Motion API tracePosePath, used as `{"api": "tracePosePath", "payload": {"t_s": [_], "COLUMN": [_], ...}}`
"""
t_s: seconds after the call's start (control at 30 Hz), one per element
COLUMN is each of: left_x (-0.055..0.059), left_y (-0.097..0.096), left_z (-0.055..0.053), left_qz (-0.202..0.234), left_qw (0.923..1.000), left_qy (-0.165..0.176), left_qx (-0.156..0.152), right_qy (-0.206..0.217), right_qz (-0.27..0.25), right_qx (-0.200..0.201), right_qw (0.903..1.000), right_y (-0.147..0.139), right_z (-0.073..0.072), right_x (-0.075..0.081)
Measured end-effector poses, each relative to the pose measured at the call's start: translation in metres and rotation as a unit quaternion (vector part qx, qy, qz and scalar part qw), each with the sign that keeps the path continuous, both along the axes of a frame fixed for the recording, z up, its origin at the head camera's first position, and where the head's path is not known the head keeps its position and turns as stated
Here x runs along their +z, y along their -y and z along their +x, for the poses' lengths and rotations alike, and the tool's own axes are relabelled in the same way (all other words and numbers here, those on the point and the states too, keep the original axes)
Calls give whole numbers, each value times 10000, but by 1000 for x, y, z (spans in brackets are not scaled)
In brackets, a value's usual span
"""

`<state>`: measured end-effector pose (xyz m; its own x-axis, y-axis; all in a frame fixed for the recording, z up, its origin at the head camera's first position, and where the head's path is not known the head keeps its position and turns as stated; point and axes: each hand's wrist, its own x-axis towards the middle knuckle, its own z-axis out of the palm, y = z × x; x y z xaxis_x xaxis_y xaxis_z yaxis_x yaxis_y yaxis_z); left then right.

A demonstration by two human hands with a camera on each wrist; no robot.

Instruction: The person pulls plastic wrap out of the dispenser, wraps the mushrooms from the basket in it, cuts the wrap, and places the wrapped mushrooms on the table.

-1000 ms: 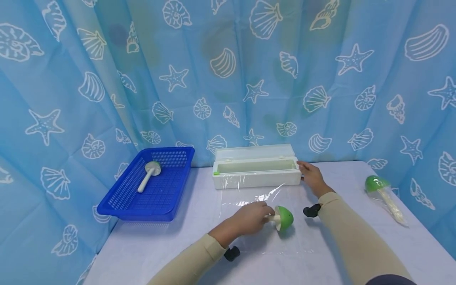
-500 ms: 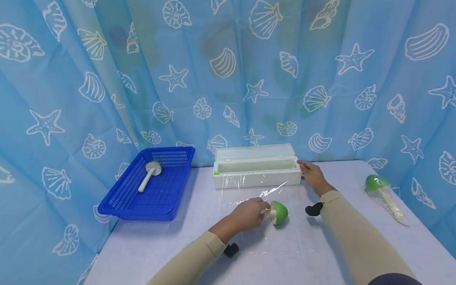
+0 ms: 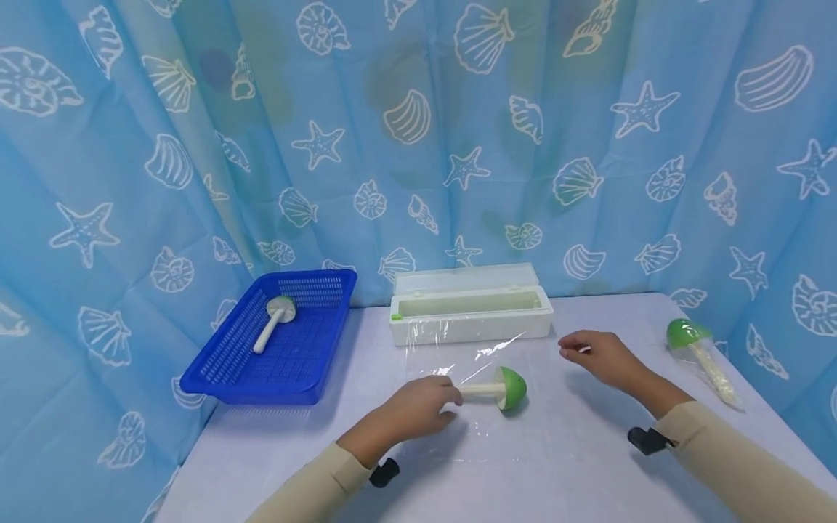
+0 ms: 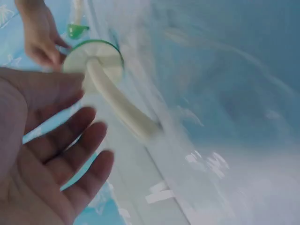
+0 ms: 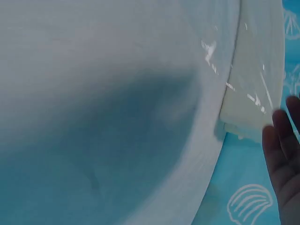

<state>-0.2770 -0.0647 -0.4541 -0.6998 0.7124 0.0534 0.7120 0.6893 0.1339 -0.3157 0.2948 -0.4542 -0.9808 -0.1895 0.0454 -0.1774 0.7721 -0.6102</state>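
A toy mushroom (image 3: 512, 388) with a green cap and white stem lies on a sheet of clear cling film (image 3: 484, 444). My left hand (image 3: 418, 408) is by the stem's free end; in the left wrist view its fingers (image 4: 91, 176) are spread loosely beside the stem (image 4: 117, 103), holding nothing. The film reaches forward from a white cling film box (image 3: 474, 330), whose clear lid is raised. My right hand (image 3: 604, 357) hovers to the right of the box, apart from it, with loosely bent fingers and nothing held.
A blue plastic basket (image 3: 330, 341) on the left holds another green-capped mushroom (image 3: 277, 316). On the right lies a film-wrapped mushroom (image 3: 702, 356). The table has a white cover (image 3: 275, 457), and a blue shell-patterned curtain (image 3: 405, 181) hangs behind it.
The mushroom has shifted slightly left and now lies released. My left hand has let go of its stem and drawn left. My right hand has left the box's end, moving right and nearer.
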Motion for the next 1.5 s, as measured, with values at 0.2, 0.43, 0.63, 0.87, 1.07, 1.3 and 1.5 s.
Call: {"api": "tracePosePath", "payload": {"t_s": [0.2, 0.43, 0.63, 0.87, 1.07, 1.3, 1.5], "left_x": [-3, -14, -29, -34, -31, -31, -25], "left_y": [45, 74, 79, 77, 77, 80, 80], "left_z": [18, 29, 30, 33, 33, 32, 33], "left_qz": [-243, -271, 71, -16, -185, -194, -141], "left_qw": [9977, 9959, 9993, 9983, 9995, 9997, 9996], "left_qy": [589, 858, 230, -423, -202, 18, -249], "left_qx": [-214, 5, -287, -397, -128, -146, -55], "right_qy": [433, 933, 382, -426, 49, -94, -367], "right_qz": [250, 999, 1596, 1677, 1680, 1590, 1483], "right_qx": [1095, 1769, 2121, 2427, 1879, 1775, 1646], "right_qw": [9927, 9747, 9634, 9545, 9677, 9712, 9745], "right_y": [3, 20, 24, 27, 30, 30, 28], "right_z": [55, 81, 84, 84, 86, 91, 94], "right_x": [-3, -19, -35, -37, -30, -25, -14]}}
